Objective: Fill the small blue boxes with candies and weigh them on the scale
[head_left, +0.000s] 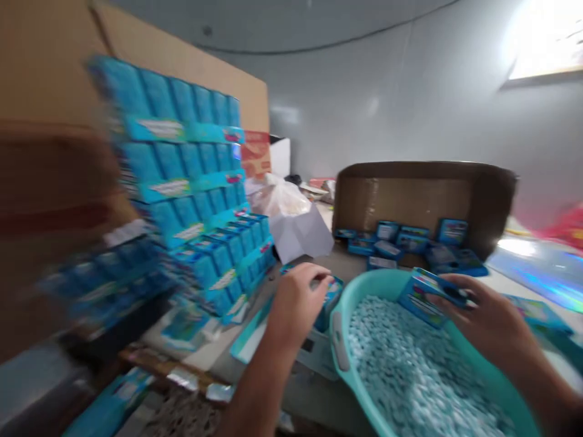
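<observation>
My right hand (483, 315) grips a small printed blue carton (426, 297), tilted, above a turquoise basin (355, 370). Small pale blue-and-white pieces (410, 364) fill much of the basin; they are too small to name. Left of its rim, my left hand (300, 294) has its fingers curled at the top of another small blue carton (331, 297). That carton is partly covered by the hand, so its lower part is hard to make out. Beneath my left forearm lies an open blue-and-white cardboard piece (250, 334).
Stacked blue display boxes (191, 182) rise at the left, before large cardboard boxes (255, 97). An open brown carton (410, 194) behind the basin holds several blue cartons (412, 240). A clear plastic bag (286, 197) stands mid-back. Clear plastic wrap (542, 267) lies at right.
</observation>
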`<state>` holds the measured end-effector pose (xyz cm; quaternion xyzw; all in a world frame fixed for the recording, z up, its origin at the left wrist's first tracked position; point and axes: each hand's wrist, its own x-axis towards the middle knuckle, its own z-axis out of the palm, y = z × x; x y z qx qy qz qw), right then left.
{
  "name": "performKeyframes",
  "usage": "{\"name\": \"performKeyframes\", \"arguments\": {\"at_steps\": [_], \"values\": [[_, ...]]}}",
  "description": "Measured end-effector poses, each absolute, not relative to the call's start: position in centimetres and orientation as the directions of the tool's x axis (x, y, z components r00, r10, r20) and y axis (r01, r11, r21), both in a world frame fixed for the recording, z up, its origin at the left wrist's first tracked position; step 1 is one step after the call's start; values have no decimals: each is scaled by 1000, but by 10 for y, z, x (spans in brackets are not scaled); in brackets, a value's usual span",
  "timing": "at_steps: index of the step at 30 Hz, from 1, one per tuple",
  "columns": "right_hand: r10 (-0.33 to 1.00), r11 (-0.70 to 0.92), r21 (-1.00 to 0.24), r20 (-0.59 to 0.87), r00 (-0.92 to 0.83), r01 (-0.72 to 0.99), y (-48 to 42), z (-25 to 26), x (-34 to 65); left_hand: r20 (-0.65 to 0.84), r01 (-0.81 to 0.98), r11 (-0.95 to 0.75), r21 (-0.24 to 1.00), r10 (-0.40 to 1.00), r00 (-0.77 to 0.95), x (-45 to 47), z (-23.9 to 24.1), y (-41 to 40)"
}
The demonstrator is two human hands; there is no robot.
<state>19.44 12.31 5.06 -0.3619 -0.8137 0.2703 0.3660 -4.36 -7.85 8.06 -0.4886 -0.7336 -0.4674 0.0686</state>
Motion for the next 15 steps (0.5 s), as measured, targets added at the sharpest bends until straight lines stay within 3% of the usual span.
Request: {"name": "performKeyframes", "arguments": {"at_steps": [2, 8, 11, 15], "values": [[798, 599, -661, 444, -408, 453, 123, 55, 193, 540, 757, 101, 645, 640, -546, -51, 70, -69], [786, 616, -683, 501, -361, 393, 119, 55, 190, 464, 757, 113, 644, 728, -504, -55, 52, -59], [787, 613, -690, 488, -379, 384, 117, 57, 191, 429, 784, 160, 600, 763, -484, -56, 50, -63], [783, 619, -685, 504, -364, 383, 116, 59, 193, 497, 854, 123, 505, 768, -404, -61, 41, -66]]}}
